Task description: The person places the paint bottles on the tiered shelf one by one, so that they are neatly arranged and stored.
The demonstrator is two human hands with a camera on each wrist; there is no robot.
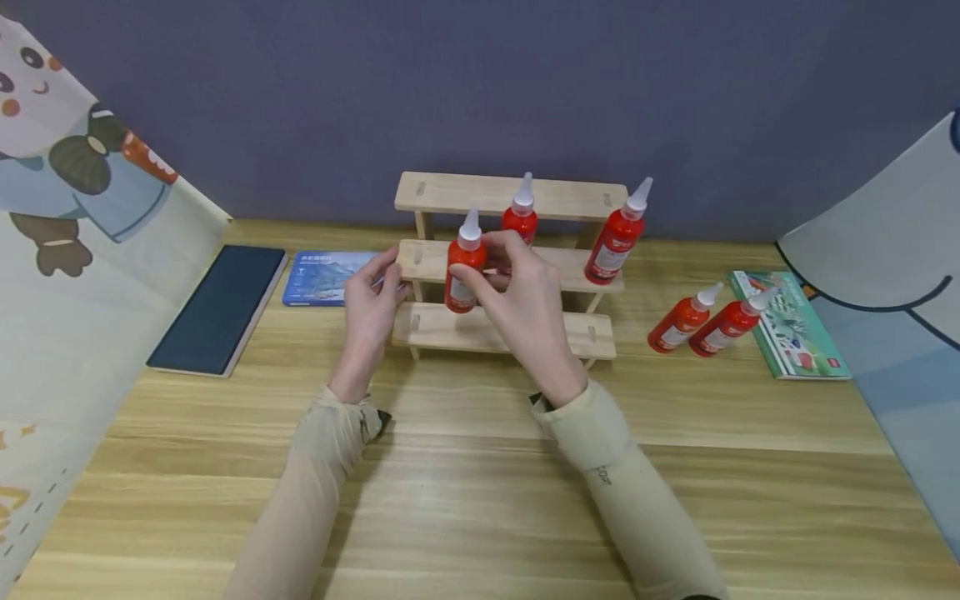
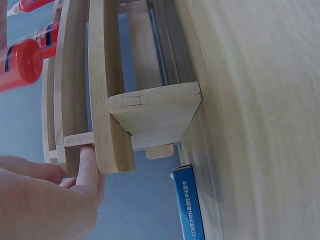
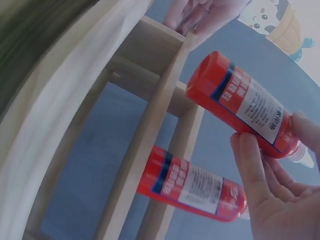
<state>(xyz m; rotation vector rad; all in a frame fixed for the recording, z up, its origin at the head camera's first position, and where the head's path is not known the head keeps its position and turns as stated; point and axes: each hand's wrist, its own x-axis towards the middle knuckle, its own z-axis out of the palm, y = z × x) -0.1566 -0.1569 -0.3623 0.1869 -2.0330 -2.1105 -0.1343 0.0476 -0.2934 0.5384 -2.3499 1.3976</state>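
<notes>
My right hand (image 1: pixel 531 308) pinches a red squeeze bottle (image 1: pixel 466 253) with a white pointed nozzle between thumb and fingers. The bottle is upright at the left part of a three-step wooden rack's middle shelf (image 1: pixel 422 257). In the right wrist view, a gap shows between the base of the held bottle (image 3: pixel 240 102) and the shelf edge. My left hand (image 1: pixel 369 312) grips the left end of that shelf. Behind my right hand stands a second red bottle (image 1: pixel 521 220), partly hidden. A third bottle (image 1: pixel 615 242) stands at the shelf's right end.
Two more red bottles (image 1: pixel 678 325) (image 1: pixel 723 329) stand on the table right of the rack, beside a green book (image 1: pixel 802 333). Left of the rack lie a blue box (image 1: pixel 322 279) and a dark notebook (image 1: pixel 221 308). A dark blue panel (image 1: pixel 480 92) rises behind.
</notes>
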